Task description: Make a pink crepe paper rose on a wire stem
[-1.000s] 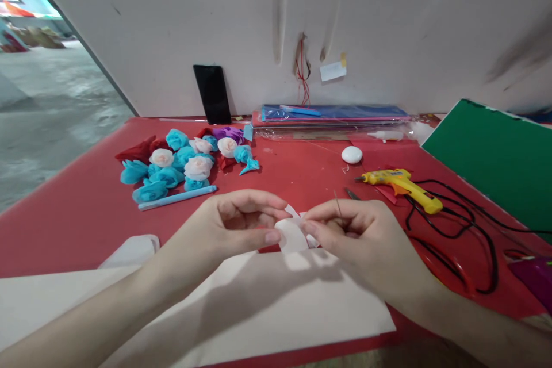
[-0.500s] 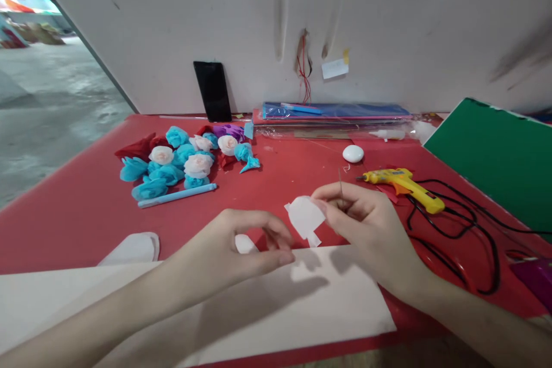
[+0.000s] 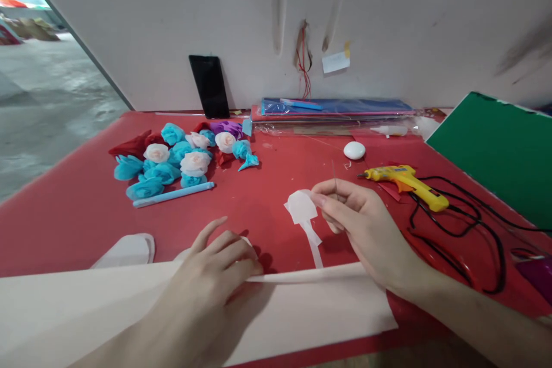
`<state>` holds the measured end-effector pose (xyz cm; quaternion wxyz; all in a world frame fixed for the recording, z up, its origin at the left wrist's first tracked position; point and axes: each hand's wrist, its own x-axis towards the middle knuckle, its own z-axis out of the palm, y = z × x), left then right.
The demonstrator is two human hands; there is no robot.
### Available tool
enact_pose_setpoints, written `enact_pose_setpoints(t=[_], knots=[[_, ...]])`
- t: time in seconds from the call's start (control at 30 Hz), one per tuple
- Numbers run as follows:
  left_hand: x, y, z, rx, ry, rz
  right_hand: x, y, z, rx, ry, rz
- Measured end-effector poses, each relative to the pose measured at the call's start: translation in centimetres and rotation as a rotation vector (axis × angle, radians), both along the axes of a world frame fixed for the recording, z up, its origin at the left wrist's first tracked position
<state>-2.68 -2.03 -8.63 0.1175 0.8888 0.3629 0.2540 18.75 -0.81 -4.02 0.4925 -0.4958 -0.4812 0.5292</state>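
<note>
Between the thumb and forefinger of my right hand (image 3: 356, 213) is a small white paper petal (image 3: 302, 207), held above the red table (image 3: 276, 184). A narrow pale strip (image 3: 316, 253) hangs beneath the petal. Out of the same hand a thin wire (image 3: 334, 172) sticks upward. My left hand (image 3: 215, 270) lies palm down at the far edge of a large cream paper sheet (image 3: 319, 310). Its fingers are bent and apart, the outer one raised, beside a white paper piece mostly hidden behind them. The left thumb is hidden.
Blue, white, red and purple paper flowers (image 3: 161, 172) and a light blue pen (image 3: 172, 194) lie at left. White cut pieces (image 3: 125, 250) rest nearer. At right are a yellow glue gun (image 3: 405, 181), its black cord, a white oval object (image 3: 354, 150) and a green board (image 3: 495, 155). A phone (image 3: 209, 86) leans behind.
My left hand has moved left and down onto the paper's edge, turning palm down. The right hand still holds the petal, and more of the hanging strip shows. The sheet's far edge has shifted nearer.
</note>
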Motion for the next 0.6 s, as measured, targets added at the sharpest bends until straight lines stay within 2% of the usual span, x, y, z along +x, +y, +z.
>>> enact_pose_setpoints(t=[0.1, 0.2, 0.4, 0.6], knots=[[-0.4, -0.7, -0.6, 0.252, 0.009, -0.014, 0.1, -0.2, 0.0, -0.006, -0.004, 0.001], [-0.8, -1.7, -0.7, 0.385, 0.046, -0.076, 0.0, -0.3, 0.1, -0.003, -0.013, 0.012], [-1.5, -2.3, -0.6, 0.457, 0.071, -0.187, 0.1, -0.2, 0.4, 0.008, -0.018, 0.004], [-1.6, -2.5, -1.0, 0.375, -0.089, -0.125, 0.3, 0.0, 0.5, -0.003, -0.034, 0.008]])
